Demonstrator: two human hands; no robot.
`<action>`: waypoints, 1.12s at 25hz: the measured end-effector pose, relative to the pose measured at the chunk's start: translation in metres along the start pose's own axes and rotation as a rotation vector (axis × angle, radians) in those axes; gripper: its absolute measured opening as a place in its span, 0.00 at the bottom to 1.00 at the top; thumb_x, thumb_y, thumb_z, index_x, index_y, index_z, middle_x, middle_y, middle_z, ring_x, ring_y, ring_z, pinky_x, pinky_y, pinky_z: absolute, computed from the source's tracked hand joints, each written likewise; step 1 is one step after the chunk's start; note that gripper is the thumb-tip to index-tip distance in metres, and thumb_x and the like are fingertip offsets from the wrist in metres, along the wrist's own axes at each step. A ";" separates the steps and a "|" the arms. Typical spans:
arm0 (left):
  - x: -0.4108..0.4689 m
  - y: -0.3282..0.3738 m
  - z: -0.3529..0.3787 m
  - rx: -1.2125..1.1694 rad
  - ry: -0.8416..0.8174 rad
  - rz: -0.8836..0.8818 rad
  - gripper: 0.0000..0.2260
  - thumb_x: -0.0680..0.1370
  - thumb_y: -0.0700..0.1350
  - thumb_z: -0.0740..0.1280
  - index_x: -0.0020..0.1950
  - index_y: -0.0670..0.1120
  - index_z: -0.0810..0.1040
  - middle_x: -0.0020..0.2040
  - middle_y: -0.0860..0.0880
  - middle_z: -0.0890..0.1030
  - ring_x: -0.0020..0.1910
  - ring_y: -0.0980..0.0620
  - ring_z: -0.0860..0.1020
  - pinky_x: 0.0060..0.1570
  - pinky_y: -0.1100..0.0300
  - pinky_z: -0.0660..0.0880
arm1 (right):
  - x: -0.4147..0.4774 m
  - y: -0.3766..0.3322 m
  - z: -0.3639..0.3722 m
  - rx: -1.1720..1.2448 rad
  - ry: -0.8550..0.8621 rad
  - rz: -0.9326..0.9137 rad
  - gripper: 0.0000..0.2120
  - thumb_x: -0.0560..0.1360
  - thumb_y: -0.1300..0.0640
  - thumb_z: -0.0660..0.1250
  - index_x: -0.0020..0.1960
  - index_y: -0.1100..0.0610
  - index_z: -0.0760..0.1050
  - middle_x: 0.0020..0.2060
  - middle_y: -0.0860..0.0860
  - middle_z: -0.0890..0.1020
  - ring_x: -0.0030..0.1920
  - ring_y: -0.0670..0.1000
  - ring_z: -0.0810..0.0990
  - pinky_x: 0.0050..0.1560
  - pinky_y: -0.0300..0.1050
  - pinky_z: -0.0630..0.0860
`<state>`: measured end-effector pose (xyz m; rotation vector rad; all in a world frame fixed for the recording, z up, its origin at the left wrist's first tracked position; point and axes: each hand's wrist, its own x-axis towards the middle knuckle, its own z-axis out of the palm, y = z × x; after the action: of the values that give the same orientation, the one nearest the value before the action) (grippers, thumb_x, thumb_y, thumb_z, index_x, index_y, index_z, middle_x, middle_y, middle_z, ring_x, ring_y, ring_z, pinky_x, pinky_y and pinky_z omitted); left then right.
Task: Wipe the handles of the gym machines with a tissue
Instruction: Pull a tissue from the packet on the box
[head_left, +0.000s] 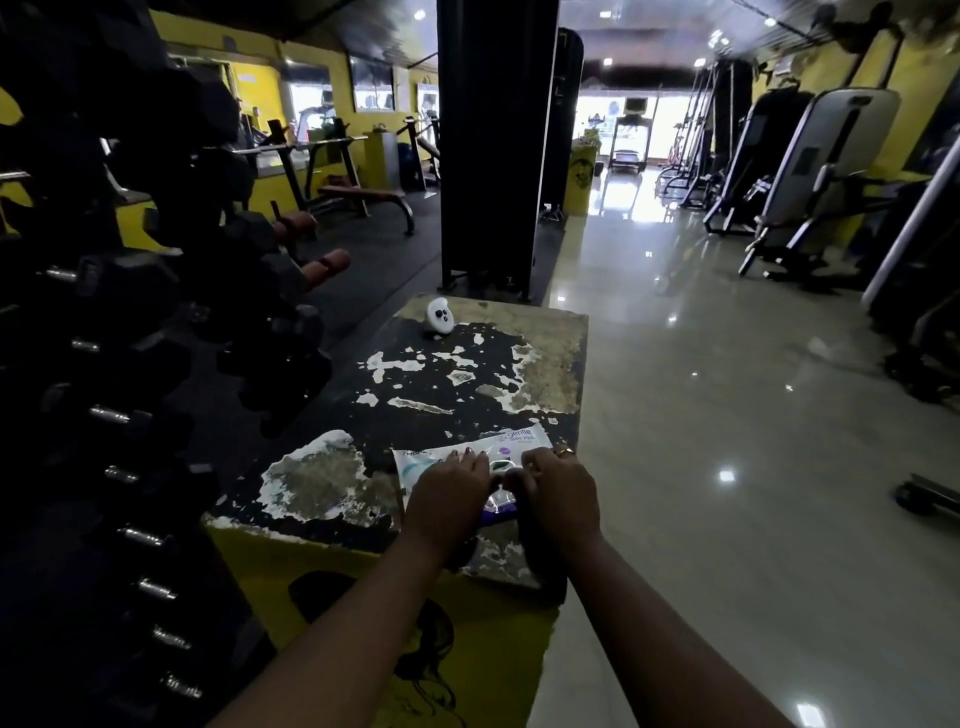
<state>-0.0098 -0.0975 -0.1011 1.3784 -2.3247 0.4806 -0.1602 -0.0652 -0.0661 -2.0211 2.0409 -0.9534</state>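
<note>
A white and purple wipes pack (519, 440) lies flat near the front edge of a worn box top (457, 384). My left hand (451, 493) rests on the pack's left half with its fingers stretched over it. My right hand (560, 491) sits on the right half, fingers curled, its thumb and fingertips pinching at the pack's middle where the two thumbs meet. No loose tissue shows. Grey gym machines (826, 171) with their bars stand far off along the right wall.
The box has yellow sides (483, 639) and peeling black paint. A small white object (439, 315) stands at its far edge. A dumbbell rack (119, 415) fills the left. A black pillar (493, 145) rises behind the box. Glossy tiled floor (727, 415) stretches right.
</note>
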 end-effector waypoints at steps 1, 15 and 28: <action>0.000 0.003 0.001 0.023 0.018 0.026 0.15 0.62 0.47 0.81 0.42 0.43 0.82 0.36 0.46 0.83 0.33 0.48 0.82 0.28 0.59 0.76 | 0.000 0.000 0.001 0.015 0.033 0.013 0.09 0.76 0.56 0.68 0.49 0.61 0.80 0.45 0.59 0.81 0.44 0.58 0.79 0.38 0.45 0.68; -0.007 -0.003 -0.017 -0.620 0.280 -0.686 0.07 0.75 0.45 0.56 0.40 0.43 0.66 0.24 0.50 0.70 0.25 0.43 0.73 0.26 0.57 0.62 | 0.012 -0.001 0.016 0.036 -0.069 -0.226 0.06 0.76 0.51 0.66 0.51 0.47 0.80 0.49 0.47 0.77 0.43 0.49 0.78 0.37 0.39 0.69; -0.010 -0.003 -0.014 -0.582 0.300 -0.610 0.12 0.75 0.53 0.55 0.36 0.48 0.65 0.23 0.53 0.68 0.23 0.50 0.70 0.25 0.58 0.61 | 0.033 -0.013 0.019 0.487 -0.265 0.010 0.08 0.83 0.54 0.55 0.50 0.55 0.70 0.41 0.49 0.78 0.40 0.48 0.76 0.40 0.41 0.68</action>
<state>-0.0001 -0.0843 -0.0936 1.4796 -1.5155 -0.1600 -0.1434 -0.1012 -0.0638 -1.7608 1.5034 -0.9970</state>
